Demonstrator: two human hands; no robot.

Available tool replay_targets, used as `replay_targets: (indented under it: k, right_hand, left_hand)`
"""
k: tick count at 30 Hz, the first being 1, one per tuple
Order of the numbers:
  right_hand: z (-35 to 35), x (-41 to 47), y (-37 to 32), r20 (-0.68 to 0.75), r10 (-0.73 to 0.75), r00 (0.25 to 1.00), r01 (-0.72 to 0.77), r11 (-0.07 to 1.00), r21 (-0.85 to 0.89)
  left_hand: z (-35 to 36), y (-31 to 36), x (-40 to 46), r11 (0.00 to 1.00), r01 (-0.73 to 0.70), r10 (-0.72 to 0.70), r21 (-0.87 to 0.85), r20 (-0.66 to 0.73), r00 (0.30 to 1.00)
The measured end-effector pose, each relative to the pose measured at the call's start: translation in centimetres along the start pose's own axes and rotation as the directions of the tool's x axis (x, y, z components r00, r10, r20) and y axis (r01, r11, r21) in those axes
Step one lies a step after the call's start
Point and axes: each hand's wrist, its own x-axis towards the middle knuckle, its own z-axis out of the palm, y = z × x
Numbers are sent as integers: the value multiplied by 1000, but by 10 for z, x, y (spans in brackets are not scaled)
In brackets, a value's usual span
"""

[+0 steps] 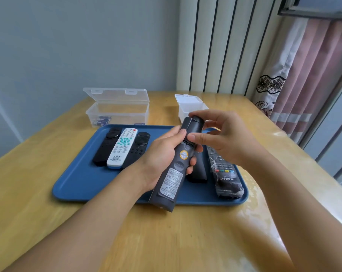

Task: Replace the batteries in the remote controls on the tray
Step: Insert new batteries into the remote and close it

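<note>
Remote (174, 169): matte black bar, labelled back.
Left hand (162, 156): wrapped round it.
Right hand (221, 134): pinching battery cover (194, 124).

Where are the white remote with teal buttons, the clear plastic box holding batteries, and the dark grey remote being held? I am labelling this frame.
white remote with teal buttons (121, 147): head view, button face.
clear plastic box holding batteries (117, 112): head view, front wall.
dark grey remote being held (173, 178): head view, back label.

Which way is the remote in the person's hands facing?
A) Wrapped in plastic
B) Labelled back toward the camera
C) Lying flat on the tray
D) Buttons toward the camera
B: the held dark remote shows its back, with a round sticker and a printed label, while the left hand grips its middle and the right hand pinches its top end.
</note>
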Motion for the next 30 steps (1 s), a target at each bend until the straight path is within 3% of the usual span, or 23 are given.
replay_targets:
  k: [7, 11, 16, 30]
  right_hand:
    - [0, -1, -3, 31, -13, 999, 14, 999, -30]
    - [1, -1, -5, -51, -5, 999, 8, 999, 45]
    - [7, -3, -4, -58, -3, 998, 9, 994, 113]
    - [15, -7, -7, -58, -9, 998, 11, 999, 34]
  left_hand:
    - [-2, 1, -1, 999, 44, -43, -24, 37, 998]
    - [-4, 4, -1, 988, 95, -84, -125, 88, 992]
    - [-3, 3, -1, 983, 80, -73, -167, 43, 996]
    - [-1, 7, -2, 989, 12, -13, -147, -10, 1000]
